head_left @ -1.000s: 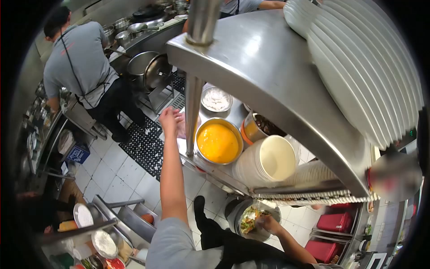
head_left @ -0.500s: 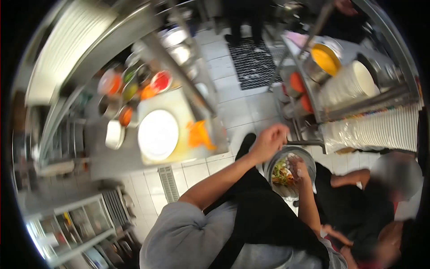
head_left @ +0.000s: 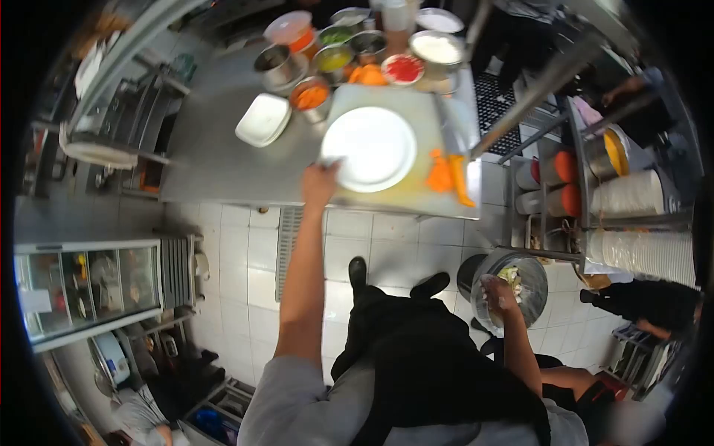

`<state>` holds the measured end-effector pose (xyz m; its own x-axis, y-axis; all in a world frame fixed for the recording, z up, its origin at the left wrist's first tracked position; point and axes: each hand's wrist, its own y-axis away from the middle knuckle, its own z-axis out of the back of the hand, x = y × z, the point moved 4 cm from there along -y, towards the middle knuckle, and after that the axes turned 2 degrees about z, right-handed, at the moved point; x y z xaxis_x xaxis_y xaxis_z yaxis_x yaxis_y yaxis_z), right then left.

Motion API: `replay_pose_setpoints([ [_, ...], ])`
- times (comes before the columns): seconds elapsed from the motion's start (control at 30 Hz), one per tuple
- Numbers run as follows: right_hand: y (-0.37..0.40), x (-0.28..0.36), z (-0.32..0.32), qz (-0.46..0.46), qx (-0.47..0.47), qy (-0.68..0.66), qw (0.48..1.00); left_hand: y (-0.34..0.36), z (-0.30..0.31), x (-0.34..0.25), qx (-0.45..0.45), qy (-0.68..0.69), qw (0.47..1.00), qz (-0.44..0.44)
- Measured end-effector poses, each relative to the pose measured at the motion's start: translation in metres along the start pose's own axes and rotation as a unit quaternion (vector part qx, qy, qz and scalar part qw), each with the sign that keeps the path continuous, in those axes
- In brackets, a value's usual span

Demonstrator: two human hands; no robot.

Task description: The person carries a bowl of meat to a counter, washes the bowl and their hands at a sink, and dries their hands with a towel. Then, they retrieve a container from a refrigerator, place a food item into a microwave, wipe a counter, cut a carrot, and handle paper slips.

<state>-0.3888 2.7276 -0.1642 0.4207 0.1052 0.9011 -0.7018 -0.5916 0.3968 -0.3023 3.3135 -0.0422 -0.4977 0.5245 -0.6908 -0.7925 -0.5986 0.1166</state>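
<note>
- White plate [head_left: 375, 149], one, round (so offering no long axis): is lying ahead and to the right of the left fingers, its near-left rim meeting them in view.
- Left hand [head_left: 320, 183], the nearer of the two: is stretching forward to that rim; whether its fingers are gripping or merely touching, I cannot tell (blurred).
- Cutting board [head_left: 357, 97]: is supporting the plate, spreading ahead and to the right of the left fingers.
- Orange pieces [head_left: 440, 175]: are lying well to the right of the left fingers, beyond the plate.
- White dish [head_left: 264, 120], rounded-cornered: is standing ahead and to the left of the left fingers.
- Right hand [head_left: 497, 293], well apart from the plate: is hanging over the bin, fingers bending; their hold, if any, I cannot tell.
- Bin [head_left: 541, 293]: is standing below the right fingers, with food scraps [head_left: 511, 276] showing beside them.
</note>
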Motion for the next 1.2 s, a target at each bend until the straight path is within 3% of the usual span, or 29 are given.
replay_pose_setpoints([
  [0.03,0.005,0.001,-0.014,0.015,0.018,-0.059,0.998,-0.007,-0.002,-0.005,0.023,-0.074,0.997,-0.003],
  [0.07,0.003,0.012,-0.031,0.024,0.016,-0.077,0.997,-0.014,-0.014,0.003,-0.020,-0.084,0.996,-0.017],
  [0.1,0.000,0.015,-0.046,0.008,0.022,-0.065,0.998,-0.016,-0.019,0.005,0.012,-0.003,0.998,0.061],
  [0.17,-0.007,0.020,-0.058,-0.067,0.000,-0.020,0.998,-0.010,-0.022,-0.001,0.017,0.144,0.988,0.057],
  [0.23,-0.006,0.028,-0.074,-0.126,-0.021,-0.098,0.987,0.024,-0.003,-0.030,-0.070,0.305,0.950,0.012],
  [0.27,-0.006,0.037,-0.076,-0.109,0.008,0.111,0.988,0.035,0.000,-0.033,-0.055,0.365,0.929,0.009],
  [0.3,-0.012,0.047,-0.084,-0.106,0.031,0.220,0.969,0.048,0.012,-0.033,-0.073,0.353,0.933,0.015],
  [0.33,-0.018,0.058,-0.093,-0.101,0.053,0.325,0.939,0.059,0.017,-0.019,-0.058,0.367,0.928,0.017],
  [0.43,-0.025,0.083,-0.117,-0.163,0.061,0.409,0.896,0.117,0.060,0.043,-0.072,0.451,0.889,-0.027],
  [0.47,-0.029,0.083,-0.120,-0.106,0.082,0.403,0.905,0.142,0.082,0.066,-0.080,0.483,0.871,0.034],
  [0.53,-0.022,0.051,-0.098,-0.114,0.045,0.269,0.955,0.189,0.117,0.131,-0.110,0.362,0.917,0.127],
  [0.57,-0.026,0.044,-0.087,-0.126,0.043,0.274,0.952,0.208,0.124,0.165,-0.117,0.347,0.917,0.157],
  [0.6,-0.038,0.040,-0.090,0.020,0.175,0.515,0.839,0.220,0.125,0.187,-0.126,0.353,0.911,0.173],
  [0.63,-0.032,0.032,-0.099,0.160,0.299,0.692,0.637,0.235,0.121,0.201,-0.129,0.357,0.904,0.195],
  [0.67,-0.023,0.022,-0.100,0.140,0.310,0.689,0.640,0.246,0.106,0.209,-0.117,0.357,0.901,0.215],
  [0.7,-0.042,0.011,-0.103,-0.031,0.217,0.508,0.833,0.245,0.087,0.216,-0.122,0.350,0.906,0.204],
  [0.73,-0.059,-0.005,-0.110,-0.197,0.098,0.277,0.935,0.240,0.067,0.225,-0.129,0.342,0.911,0.190],
  [0.77,-0.063,-0.023,-0.114,-0.349,-0.040,0.019,0.936,0.236,0.039,0.234,-0.122,0.346,0.910,0.193],
  [0.8,-0.071,-0.031,-0.112,-0.359,-0.046,0.026,0.932,0.226,0.013,0.233,-0.104,0.342,0.912,0.202],
  [0.87,-0.082,-0.044,-0.110,-0.370,0.033,0.051,0.927,0.195,-0.036,0.216,-0.092,0.415,0.891,0.163],
  [0.97,-0.092,-0.042,-0.124,-0.367,-0.028,0.078,0.927,0.144,-0.105,0.188,-0.114,0.488,0.860,0.094],
  [1.0,-0.090,-0.053,-0.104,-0.373,0.021,0.094,0.923,0.127,-0.128,0.179,-0.140,0.514,0.842,0.086],
  [1.03,-0.092,-0.058,-0.096,-0.368,0.025,0.096,0.924,0.109,-0.146,0.173,-0.148,0.452,0.878,0.054],
  [1.07,-0.087,-0.061,-0.091,-0.353,-0.007,0.068,0.933,0.096,-0.161,0.155,-0.146,0.537,0.829,0.059],
  [1.1,-0.079,-0.061,-0.087,-0.339,-0.040,0.039,0.939,0.084,-0.173,0.147,-0.192,0.492,0.849,-0.004],
  [1.13,-0.075,-0.056,-0.080,-0.382,-0.041,0.129,0.914,0.072,-0.189,0.140,-0.180,0.502,0.845,0.050],
  [1.2,-0.058,-0.061,-0.070,-0.331,-0.050,0.091,0.938,0.063,-0.195,0.122,-0.170,0.494,0.849,0.077],
])
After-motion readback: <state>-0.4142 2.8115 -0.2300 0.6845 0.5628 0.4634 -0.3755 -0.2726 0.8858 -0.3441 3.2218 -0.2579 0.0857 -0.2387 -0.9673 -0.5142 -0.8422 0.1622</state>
